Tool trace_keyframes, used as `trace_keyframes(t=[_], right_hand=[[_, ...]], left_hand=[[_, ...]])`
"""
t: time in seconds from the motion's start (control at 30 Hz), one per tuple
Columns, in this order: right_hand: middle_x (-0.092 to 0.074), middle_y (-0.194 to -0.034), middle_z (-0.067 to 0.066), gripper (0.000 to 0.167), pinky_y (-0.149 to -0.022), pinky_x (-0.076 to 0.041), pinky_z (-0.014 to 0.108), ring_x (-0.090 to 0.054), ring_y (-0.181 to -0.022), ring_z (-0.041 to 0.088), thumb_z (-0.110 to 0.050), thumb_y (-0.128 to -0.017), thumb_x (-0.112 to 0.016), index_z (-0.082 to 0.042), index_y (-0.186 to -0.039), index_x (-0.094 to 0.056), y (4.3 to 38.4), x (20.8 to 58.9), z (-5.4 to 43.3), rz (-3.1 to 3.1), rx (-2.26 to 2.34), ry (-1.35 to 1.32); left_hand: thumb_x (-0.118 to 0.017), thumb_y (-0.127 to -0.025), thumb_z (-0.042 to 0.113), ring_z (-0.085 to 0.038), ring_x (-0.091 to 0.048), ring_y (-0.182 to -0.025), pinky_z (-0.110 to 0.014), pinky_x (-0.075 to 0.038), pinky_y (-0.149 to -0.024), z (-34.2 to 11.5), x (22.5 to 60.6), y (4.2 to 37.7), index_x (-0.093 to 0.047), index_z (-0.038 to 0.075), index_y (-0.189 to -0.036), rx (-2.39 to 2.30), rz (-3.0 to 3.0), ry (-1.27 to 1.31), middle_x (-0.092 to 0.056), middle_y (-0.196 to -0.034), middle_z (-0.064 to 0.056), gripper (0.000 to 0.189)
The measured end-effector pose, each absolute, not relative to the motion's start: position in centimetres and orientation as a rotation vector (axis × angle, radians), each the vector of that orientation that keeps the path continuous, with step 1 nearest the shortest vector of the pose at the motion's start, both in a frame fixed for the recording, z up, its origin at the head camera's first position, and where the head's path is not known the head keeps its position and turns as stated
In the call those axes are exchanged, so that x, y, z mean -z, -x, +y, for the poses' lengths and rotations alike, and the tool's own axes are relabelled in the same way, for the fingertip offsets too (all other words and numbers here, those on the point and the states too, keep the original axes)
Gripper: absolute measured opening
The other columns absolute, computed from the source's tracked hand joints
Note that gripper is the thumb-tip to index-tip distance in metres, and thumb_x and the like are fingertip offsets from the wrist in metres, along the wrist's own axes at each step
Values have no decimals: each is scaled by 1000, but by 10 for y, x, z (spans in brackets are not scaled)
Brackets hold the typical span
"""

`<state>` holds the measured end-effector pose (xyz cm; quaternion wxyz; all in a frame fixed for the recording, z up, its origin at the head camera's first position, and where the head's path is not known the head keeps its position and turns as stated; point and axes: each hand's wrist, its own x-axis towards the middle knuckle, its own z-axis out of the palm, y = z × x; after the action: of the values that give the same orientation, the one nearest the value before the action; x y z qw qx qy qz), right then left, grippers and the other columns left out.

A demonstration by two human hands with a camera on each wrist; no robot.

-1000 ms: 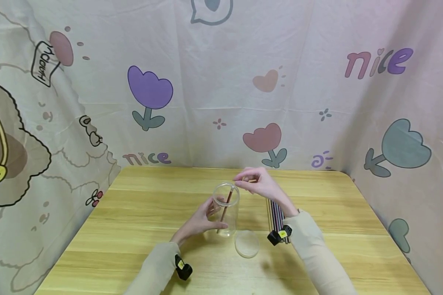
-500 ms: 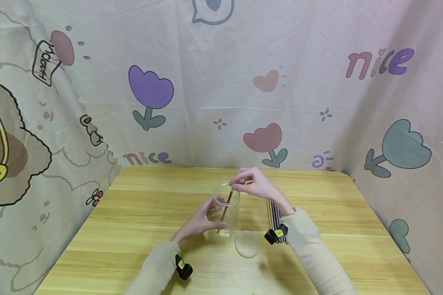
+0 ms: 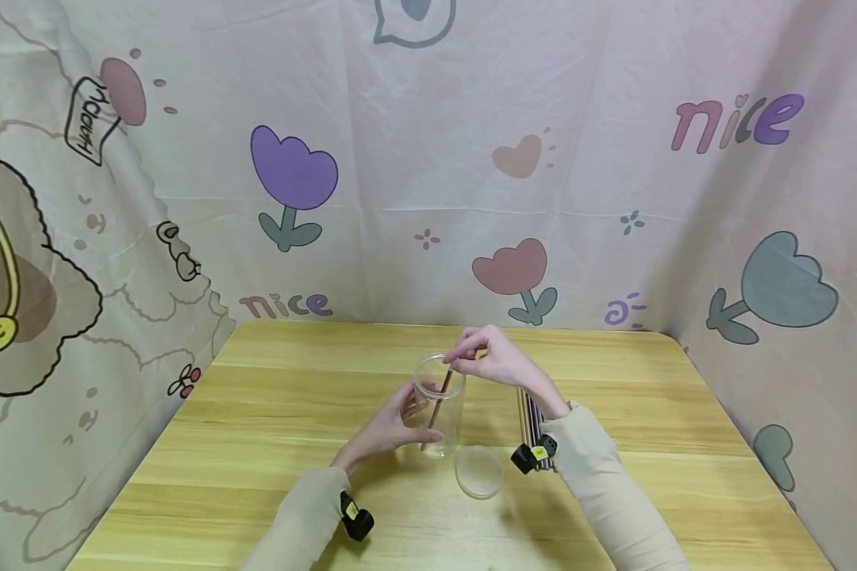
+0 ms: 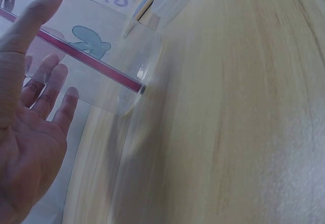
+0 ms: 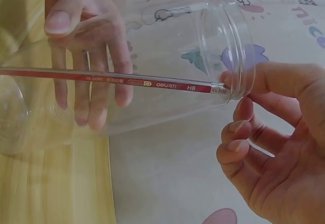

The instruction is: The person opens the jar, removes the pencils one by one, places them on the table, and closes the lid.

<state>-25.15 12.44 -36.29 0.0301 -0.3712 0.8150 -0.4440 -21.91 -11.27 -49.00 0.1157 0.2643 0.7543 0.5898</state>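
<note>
A clear plastic jar stands uncapped on the wooden table, with one red HB pencil leaning inside it. My left hand grips the jar's side; the thumb lies along the near wall and the fingers reach round behind. At the mouth, my right hand pinches the pencil's metal-capped top end. In the right wrist view that index fingertip is over the rim at the cap, with the other fingers curled outside the jar. The pencil's lower end is near the jar's bottom.
A round clear lid lies flat just right of the jar's base. Several more pencils lie side by side beneath the right forearm, partly hidden by it. A patterned cloth hangs behind the table.
My right hand has moved a little left, from beside the rim onto the pencil's top end. The left hand and the jar have stayed in place.
</note>
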Motion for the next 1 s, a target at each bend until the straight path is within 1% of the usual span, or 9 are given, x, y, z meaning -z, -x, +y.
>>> trace_keyframes(t=[0.1,0.2,0.3,0.47,0.57,0.67,0.73,0.87,1.0], right_hand=[[-72,-89,15,13,-58,-46,18,-55,-74,9,1,-88,-69,-1,-96,-79,252,361,125,2508,1351,1115],[-71,-90,17,12,-48,-45,18,-54,-65,7,0,-88,-69,1,-96,-79,253,358,125,2490,1324,1088],[-71,-89,20,12,-42,-44,19,-50,-55,5,0,-88,-70,3,-96,-78,252,353,124,2461,1309,1065],[-72,-91,22,12,-42,-43,20,-48,-54,6,-1,-88,-71,6,-96,-77,253,350,124,2376,1352,993],[-72,-97,25,15,-43,-43,20,-48,-54,7,-2,-89,-70,7,-100,-76,255,353,124,2302,1405,905],[-74,-104,23,18,-44,-42,18,-47,-53,6,-4,-91,-70,6,-105,-75,257,356,124,2264,1432,841],[-75,-105,22,20,-42,-42,18,-45,-51,5,-5,-91,-69,6,-107,-74,257,356,124,2274,1416,850],[-76,-101,19,19,-41,-39,17,-40,-45,5,-6,-91,-69,2,-107,-76,255,353,121,2335,1372,879],[-75,-97,20,17,-40,-37,16,-38,-43,5,-4,-90,-69,2,-104,-77,252,351,119,2400,1344,890]], left_hand=[[-85,-80,17,-35,-41,-147,-56,-31,-124,-112,489,219,-40,10,-147,-1728,2208,-783,-48,-152,-10,82],[-85,-80,15,-36,-41,-146,-57,-31,-124,-112,488,219,-40,9,-147,-1737,2200,-799,-48,-152,-12,81],[-84,-81,14,-37,-42,-145,-58,-32,-123,-112,488,219,-40,9,-147,-1746,2196,-816,-49,-151,-13,79],[-84,-81,15,-37,-43,-144,-59,-33,-122,-111,488,218,-43,15,-145,-1750,2197,-818,-50,-150,-12,76],[-84,-81,16,-37,-43,-145,-59,-33,-122,-111,490,219,-43,17,-144,-1747,2199,-801,-50,-151,-11,76],[-85,-80,16,-36,-43,-145,-58,-33,-122,-111,490,219,-44,19,-144,-1748,2200,-792,-49,-152,-10,76],[-85,-81,15,-36,-42,-145,-58,-33,-122,-112,491,219,-43,18,-145,-1754,2198,-806,-48,-152,-13,77],[-84,-81,15,-37,-42,-145,-58,-32,-123,-112,491,220,-42,16,-145,-1766,2185,-834,-47,-152,-19,77],[-84,-81,16,-37,-42,-145,-57,-32,-123,-112,490,221,-42,15,-146,-1766,2179,-845,-45,-153,-21,77]])
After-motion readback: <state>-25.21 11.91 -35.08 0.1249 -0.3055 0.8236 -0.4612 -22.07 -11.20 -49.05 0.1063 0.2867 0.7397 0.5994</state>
